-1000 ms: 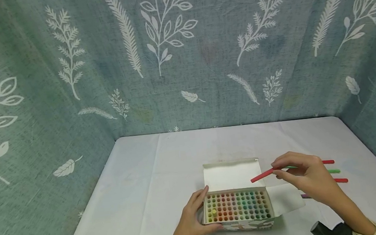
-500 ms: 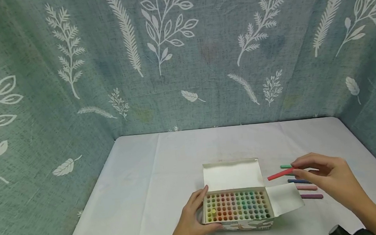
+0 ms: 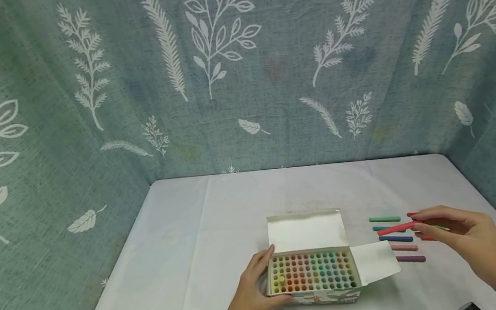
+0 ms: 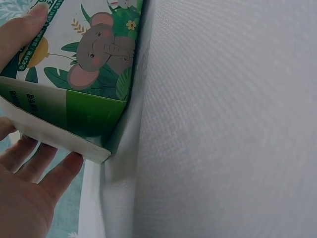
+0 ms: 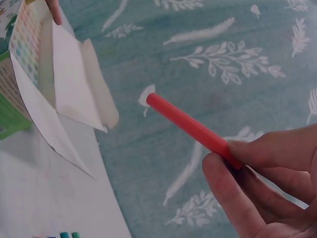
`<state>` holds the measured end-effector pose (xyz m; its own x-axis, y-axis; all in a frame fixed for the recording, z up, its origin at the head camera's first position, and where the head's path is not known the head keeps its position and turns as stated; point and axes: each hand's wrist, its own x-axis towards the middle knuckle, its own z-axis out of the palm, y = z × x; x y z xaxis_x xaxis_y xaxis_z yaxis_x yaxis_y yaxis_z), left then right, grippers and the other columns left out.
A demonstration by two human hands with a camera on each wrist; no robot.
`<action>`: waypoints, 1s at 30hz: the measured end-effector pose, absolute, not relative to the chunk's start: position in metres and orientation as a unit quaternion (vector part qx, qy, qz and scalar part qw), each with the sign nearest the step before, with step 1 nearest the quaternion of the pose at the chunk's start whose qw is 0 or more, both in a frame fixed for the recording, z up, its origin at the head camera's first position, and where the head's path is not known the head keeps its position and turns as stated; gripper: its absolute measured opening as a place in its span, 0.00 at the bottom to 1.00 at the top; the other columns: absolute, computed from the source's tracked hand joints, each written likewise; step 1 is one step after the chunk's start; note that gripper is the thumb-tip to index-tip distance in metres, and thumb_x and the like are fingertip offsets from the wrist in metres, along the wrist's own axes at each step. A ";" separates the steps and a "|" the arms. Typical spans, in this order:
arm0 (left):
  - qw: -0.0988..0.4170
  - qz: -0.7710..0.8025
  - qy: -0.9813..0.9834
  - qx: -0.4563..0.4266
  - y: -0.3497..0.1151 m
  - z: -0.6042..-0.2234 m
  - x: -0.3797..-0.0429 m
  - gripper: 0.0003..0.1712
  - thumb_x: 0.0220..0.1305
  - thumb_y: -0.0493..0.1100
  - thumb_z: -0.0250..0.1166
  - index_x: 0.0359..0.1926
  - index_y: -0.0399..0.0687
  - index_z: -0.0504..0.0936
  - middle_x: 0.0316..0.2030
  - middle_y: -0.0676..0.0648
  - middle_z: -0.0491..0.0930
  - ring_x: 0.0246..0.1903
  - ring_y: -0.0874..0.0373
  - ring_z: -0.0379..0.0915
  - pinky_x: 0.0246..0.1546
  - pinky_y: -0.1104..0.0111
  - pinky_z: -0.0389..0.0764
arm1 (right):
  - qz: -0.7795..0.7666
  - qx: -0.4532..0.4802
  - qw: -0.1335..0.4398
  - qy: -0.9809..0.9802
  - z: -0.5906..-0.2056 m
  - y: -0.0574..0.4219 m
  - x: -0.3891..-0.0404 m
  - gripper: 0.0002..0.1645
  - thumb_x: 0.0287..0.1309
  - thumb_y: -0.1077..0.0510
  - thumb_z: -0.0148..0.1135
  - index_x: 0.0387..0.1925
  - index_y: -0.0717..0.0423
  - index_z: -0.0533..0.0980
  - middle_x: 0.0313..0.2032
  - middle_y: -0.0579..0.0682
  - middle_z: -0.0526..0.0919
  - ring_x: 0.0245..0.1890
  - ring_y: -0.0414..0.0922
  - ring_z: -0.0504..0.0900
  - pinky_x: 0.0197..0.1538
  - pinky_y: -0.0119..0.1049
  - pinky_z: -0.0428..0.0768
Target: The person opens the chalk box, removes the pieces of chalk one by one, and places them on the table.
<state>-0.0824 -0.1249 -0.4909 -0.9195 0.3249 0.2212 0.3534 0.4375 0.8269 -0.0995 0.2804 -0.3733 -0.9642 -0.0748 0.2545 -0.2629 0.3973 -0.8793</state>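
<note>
My left hand [image 3: 251,295] grips the left end of an open cardboard box [image 3: 327,297], thumb on the front and fingers at the side. An elephant picture [image 4: 99,47] shows on its front in the left wrist view. Inside is a holed insert; one yellow chalk [image 3: 282,279] stands in a hole at the left. My right hand [image 3: 467,232] pinches a red chalk [image 5: 188,123] at one end between thumb and fingers, right of the box. Below it lie a green chalk [image 3: 384,219], a blue one [image 3: 396,238], a pink one [image 3: 404,248] and a purple one [image 3: 411,259].
The box's back lid [image 3: 306,231] stands up, and its right flap [image 3: 376,262] spreads outward. More chalks, red and green, lie partly hidden behind the right hand. A white cloth covers the table [image 3: 183,229]; a leaf-patterned curtain [image 3: 241,77] surrounds it.
My right hand has moved right, away from the box, carrying the red chalk above the loose chalks and uncovering several of them. The left hand and the box have stayed put.
</note>
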 end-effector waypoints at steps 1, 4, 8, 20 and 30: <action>0.019 -0.489 -0.848 -0.206 -0.125 -0.492 -0.083 0.58 0.44 0.59 0.75 0.73 0.57 0.55 0.61 0.53 0.63 0.59 0.51 0.64 0.55 0.55 0.74 | 0.548 0.103 0.086 -0.826 -0.374 0.283 -0.100 0.13 0.58 0.68 0.62 0.46 0.69 0.78 0.42 0.51 0.84 0.35 0.45 0.85 0.37 0.35 0.83; 0.029 -0.486 -0.846 -0.217 -0.126 -0.495 -0.083 0.57 0.45 0.60 0.74 0.73 0.55 0.54 0.61 0.52 0.63 0.59 0.50 0.65 0.54 0.54 0.75 | 0.569 0.102 0.081 -0.812 -0.377 0.290 -0.100 0.14 0.59 0.69 0.61 0.47 0.72 0.77 0.43 0.51 0.84 0.35 0.47 0.85 0.38 0.37 0.83; 0.034 -0.483 -0.847 -0.221 -0.127 -0.496 -0.082 0.57 0.45 0.59 0.74 0.73 0.54 0.54 0.61 0.52 0.63 0.59 0.51 0.65 0.53 0.54 0.75 | 0.582 0.074 0.087 -0.805 -0.385 0.303 -0.100 0.16 0.58 0.69 0.61 0.48 0.73 0.76 0.42 0.48 0.85 0.35 0.46 0.85 0.39 0.31 0.83; 0.004 -0.507 -0.841 -0.191 -0.120 -0.463 -0.073 0.55 0.43 0.47 0.78 0.71 0.44 0.59 0.60 0.44 0.66 0.58 0.45 0.66 0.54 0.49 0.73 | 0.549 -0.035 0.092 -0.830 -0.415 0.336 -0.102 0.11 0.59 0.64 0.62 0.44 0.62 0.80 0.35 0.33 0.81 0.30 0.36 0.84 0.33 0.19 0.78; 0.011 -0.495 -0.847 -0.193 -0.124 -0.487 -0.079 0.57 0.44 0.58 0.75 0.72 0.57 0.56 0.61 0.54 0.64 0.59 0.51 0.65 0.54 0.52 0.74 | 0.505 -0.091 0.085 -0.854 -0.431 0.355 -0.101 0.11 0.62 0.61 0.60 0.45 0.61 0.79 0.34 0.29 0.76 0.30 0.30 0.80 0.31 0.18 0.76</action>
